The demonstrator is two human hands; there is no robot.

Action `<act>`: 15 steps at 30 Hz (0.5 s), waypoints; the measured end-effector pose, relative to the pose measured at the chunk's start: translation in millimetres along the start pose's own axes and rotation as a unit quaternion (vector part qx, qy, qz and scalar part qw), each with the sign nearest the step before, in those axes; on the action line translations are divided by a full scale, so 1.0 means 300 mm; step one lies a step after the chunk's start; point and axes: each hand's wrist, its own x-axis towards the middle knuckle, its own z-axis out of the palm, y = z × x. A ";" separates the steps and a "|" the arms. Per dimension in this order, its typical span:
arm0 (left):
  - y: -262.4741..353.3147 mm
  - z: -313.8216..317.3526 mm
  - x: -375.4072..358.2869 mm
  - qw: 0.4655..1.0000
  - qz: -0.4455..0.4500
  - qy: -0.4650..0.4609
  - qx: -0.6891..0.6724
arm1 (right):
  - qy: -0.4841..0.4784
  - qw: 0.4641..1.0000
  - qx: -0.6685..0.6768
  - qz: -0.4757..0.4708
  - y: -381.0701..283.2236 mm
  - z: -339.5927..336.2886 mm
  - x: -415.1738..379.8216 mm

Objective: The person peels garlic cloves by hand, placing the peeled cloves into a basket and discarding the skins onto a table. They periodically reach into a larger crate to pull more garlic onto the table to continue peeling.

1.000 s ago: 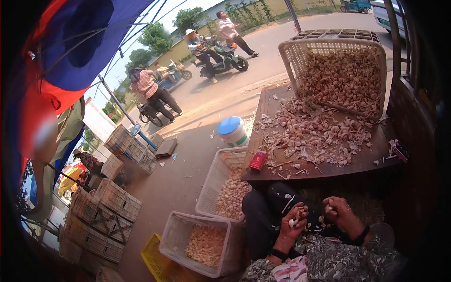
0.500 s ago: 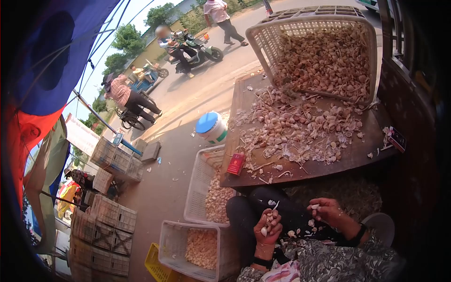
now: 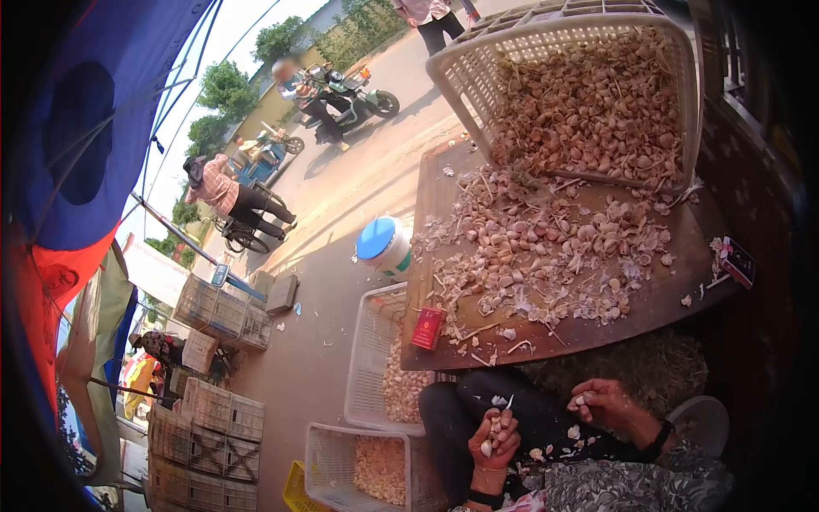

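Three garlic baskets point(image 3: 486, 81) point(image 3: 367, 367) point(image 3: 326, 465), one table point(image 3: 661, 299), one bucket point(image 3: 389, 249), two packets point(image 3: 428, 328) point(image 3: 737, 262)

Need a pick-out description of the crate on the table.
Find the brown table beyond the dark-trousered knees. On its far side is a pale crate full of garlic. Unlike the two crates below, it lies tipped, open side toward the camera.

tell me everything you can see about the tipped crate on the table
The crate is off-white and looks plastic, with slotted walls and a ribbed upper face. It lies on its side at the far end of the wooden table, open mouth facing the camera. Garlic fills much of it, and more lies before its lower rim. Its back is hidden.
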 end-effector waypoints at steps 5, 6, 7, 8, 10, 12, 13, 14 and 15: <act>0.004 -0.007 0.003 1.000 -0.005 -0.005 -0.002 | -0.013 0.999 0.040 0.018 0.008 -0.031 -0.001; 0.004 -0.005 0.005 1.000 -0.007 -0.008 -0.001 | -0.003 0.999 0.030 0.026 0.009 -0.034 -0.005; 0.000 0.000 0.001 1.000 -0.003 0.000 -0.003 | -0.011 0.999 0.039 0.022 0.011 -0.035 -0.010; -0.003 0.002 -0.002 1.000 0.001 0.007 -0.005 | -0.010 0.999 0.038 0.021 0.009 -0.030 -0.015; -0.001 -0.004 -0.002 1.000 0.003 0.004 -0.007 | -0.020 0.999 0.045 0.016 0.004 -0.016 -0.022; -0.001 -0.010 -0.006 1.000 0.005 0.001 -0.011 | -0.032 0.999 0.044 0.008 0.009 -0.018 -0.022; -0.001 -0.010 -0.006 1.000 0.003 -0.004 -0.010 | -0.044 0.998 0.044 0.000 0.011 -0.020 -0.022; 0.000 -0.009 -0.005 1.000 0.002 -0.009 -0.009 | -0.043 0.998 0.043 -0.002 0.012 -0.020 -0.024; 0.000 -0.009 -0.005 1.000 0.001 -0.010 -0.009 | -0.047 0.998 0.045 -0.008 0.012 -0.022 -0.024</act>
